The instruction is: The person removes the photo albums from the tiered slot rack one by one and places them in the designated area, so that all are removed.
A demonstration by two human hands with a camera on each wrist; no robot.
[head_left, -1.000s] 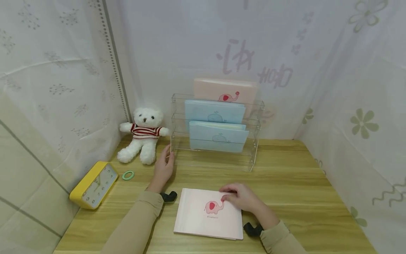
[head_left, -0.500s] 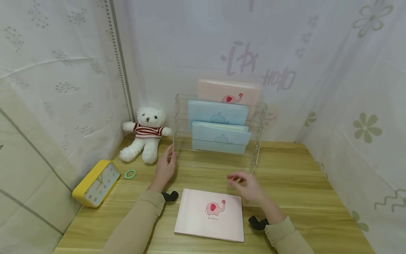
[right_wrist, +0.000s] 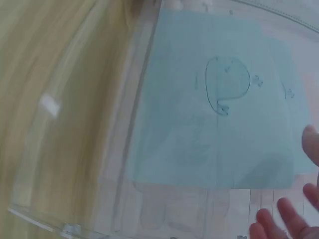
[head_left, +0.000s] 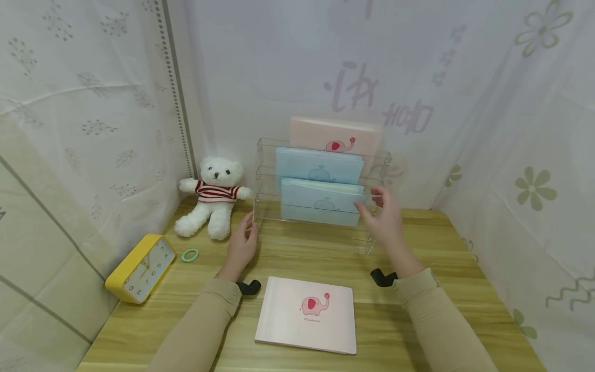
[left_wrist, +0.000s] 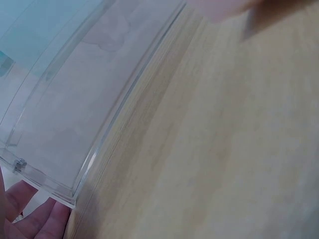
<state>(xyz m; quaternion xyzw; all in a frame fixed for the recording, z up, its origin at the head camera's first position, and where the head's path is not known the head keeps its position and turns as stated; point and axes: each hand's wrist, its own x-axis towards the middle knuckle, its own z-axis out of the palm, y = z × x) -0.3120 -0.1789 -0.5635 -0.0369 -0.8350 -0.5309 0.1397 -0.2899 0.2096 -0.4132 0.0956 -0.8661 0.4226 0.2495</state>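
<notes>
A clear acrylic rack (head_left: 268,209) stands at the back of the wooden table. It holds a front blue whale booklet (head_left: 316,209), another blue whale booklet (head_left: 302,163) behind it, and a pink elephant booklet (head_left: 311,132) in the rear tier. My left hand (head_left: 240,243) grips the rack's lower left side panel, with its fingers (left_wrist: 37,219) around the edge in the left wrist view. Beside the right end of the front blue booklet is my right hand (head_left: 387,219), thumb and fingers spread apart. In the right wrist view its fingertips (right_wrist: 284,214) hold nothing.
A pink elephant booklet (head_left: 288,318) lies flat at the table's front. To the left are a white teddy bear (head_left: 216,194) in a striped sweater, a yellow alarm clock (head_left: 141,268) and a green ring (head_left: 189,255). Patterned curtains (head_left: 297,62) hang behind.
My right hand has left the pink booklet on the table and moved up to the rack's right side, by the front blue booklet. The left hand has stayed on the rack.
</notes>
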